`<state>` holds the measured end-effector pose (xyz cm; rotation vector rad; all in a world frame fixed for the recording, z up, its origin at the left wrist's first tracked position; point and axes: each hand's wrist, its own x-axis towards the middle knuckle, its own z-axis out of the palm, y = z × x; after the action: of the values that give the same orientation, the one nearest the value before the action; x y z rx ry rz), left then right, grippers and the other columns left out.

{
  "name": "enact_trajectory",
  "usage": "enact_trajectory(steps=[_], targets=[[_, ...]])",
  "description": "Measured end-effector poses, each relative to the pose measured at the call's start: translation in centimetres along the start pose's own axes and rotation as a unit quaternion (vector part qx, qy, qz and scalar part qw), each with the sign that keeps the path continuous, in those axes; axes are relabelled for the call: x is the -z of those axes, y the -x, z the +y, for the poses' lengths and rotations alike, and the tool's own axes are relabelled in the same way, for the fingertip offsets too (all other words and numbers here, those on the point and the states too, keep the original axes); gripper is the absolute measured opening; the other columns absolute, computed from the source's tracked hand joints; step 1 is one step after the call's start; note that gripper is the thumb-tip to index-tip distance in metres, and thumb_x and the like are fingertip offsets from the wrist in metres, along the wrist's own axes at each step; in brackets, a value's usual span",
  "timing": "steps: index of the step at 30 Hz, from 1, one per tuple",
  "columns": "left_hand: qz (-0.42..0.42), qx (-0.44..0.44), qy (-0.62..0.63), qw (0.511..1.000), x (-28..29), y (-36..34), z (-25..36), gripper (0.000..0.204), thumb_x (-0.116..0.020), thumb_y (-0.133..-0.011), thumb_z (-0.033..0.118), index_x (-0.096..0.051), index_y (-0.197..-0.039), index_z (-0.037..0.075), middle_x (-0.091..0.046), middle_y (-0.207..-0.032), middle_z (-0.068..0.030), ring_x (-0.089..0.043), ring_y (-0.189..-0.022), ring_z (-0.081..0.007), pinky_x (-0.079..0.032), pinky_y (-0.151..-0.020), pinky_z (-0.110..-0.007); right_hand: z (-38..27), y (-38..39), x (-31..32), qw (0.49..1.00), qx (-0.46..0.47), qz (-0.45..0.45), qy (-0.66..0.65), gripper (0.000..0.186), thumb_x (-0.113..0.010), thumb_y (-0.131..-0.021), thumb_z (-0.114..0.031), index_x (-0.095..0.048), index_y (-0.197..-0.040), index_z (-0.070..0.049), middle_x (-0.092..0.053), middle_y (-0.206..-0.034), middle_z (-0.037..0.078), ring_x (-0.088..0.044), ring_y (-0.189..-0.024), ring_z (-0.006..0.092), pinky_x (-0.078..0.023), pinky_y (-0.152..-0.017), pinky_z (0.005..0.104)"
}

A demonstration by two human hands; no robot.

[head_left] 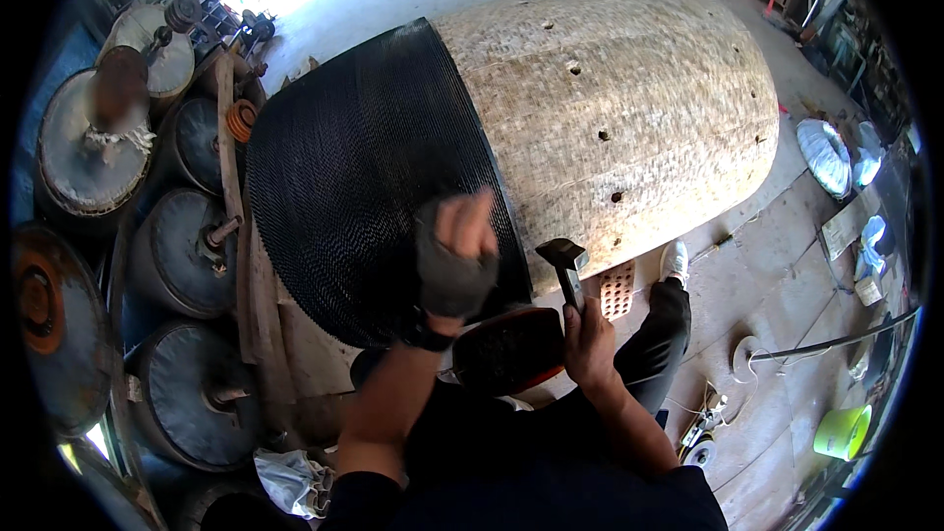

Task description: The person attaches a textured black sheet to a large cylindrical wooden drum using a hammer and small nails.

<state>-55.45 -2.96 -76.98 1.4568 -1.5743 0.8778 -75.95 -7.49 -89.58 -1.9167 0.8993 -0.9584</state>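
Observation:
A large barrel-shaped drum lies on its side before me. Its right part has a pale, mottled wooden-looking surface (629, 88) with several small dark holes. Black ribbed sheathing (344, 157) wraps the left part. Above the sheathing's right edge is my left hand (457, 256), in a dark fingerless glove; its fingers are curled together and somewhat blurred, and anything pinched in them is too small to make out. My right hand (590, 344) grips a hammer (565, 261) by the handle, its head raised near the drum's lower edge. A dark container with a reddish rim (536, 383) sits between my forearms.
Several metal-ended rollers (187, 246) stand along the left, beside long wooden planks (228, 138). A perforated brick (618, 292) is near my foot. To the right are an angle grinder (700, 441), a yellow-green bucket (843, 432) and a white-wrapped coil (824, 158).

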Motion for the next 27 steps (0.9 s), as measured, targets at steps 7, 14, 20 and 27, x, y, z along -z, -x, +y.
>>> enact_trajectory(steps=[7,14,20,27], targets=[[-0.056,0.091,0.075,0.991,-2.8,4.3,2.7,0.056,-0.062,-0.084,-0.009,-0.054,-0.137,0.003,-0.065,-0.097,-0.0116,-0.064,-0.087,-0.0274,-0.051,-0.083,-0.04,-0.1,-0.5,0.1,1.0,0.014,-0.006,-0.006,0.02,-0.057,-0.101,-0.018,-0.054,-0.111,0.0,-0.062,-0.078,0.029,-0.063,-0.073,0.0509,-0.047,-0.06,0.0544],[-0.035,0.106,0.05,0.993,-3.2,3.4,2.6,0.068,-0.064,-0.077,-0.013,-0.05,-0.141,0.003,-0.063,-0.093,-0.0095,-0.062,-0.084,-0.0254,-0.05,-0.081,-0.039,0.0,-1.1,-0.6,0.997,0.069,0.021,-0.017,0.019,-0.057,-0.101,-0.015,-0.053,-0.112,0.0,-0.06,-0.075,0.025,-0.062,-0.068,0.048,-0.045,-0.057,0.0491],[-0.028,0.123,0.007,0.992,-4.2,2.5,3.1,0.076,-0.069,-0.07,-0.009,-0.046,-0.142,-0.002,-0.059,-0.088,-0.009,-0.058,-0.079,-0.0254,-0.048,-0.075,-0.04,-1.3,-1.4,-0.1,0.997,0.074,0.013,-0.02,0.024,-0.059,-0.098,-0.012,-0.053,-0.116,0.001,-0.063,-0.079,0.03,-0.064,-0.073,0.051,-0.049,-0.061,0.0551],[-0.051,0.149,-0.018,0.987,-4.9,2.9,2.9,0.076,-0.069,-0.076,-0.001,-0.039,-0.146,-0.005,-0.061,-0.092,-0.0148,-0.058,-0.083,-0.0317,-0.047,-0.077,-0.047,-1.6,-1.4,0.6,0.996,0.091,0.021,-0.007,0.024,-0.059,-0.097,-0.011,-0.052,-0.116,0.002,-0.063,-0.077,0.029,-0.062,-0.071,0.0512,-0.048,-0.061,0.0553]])
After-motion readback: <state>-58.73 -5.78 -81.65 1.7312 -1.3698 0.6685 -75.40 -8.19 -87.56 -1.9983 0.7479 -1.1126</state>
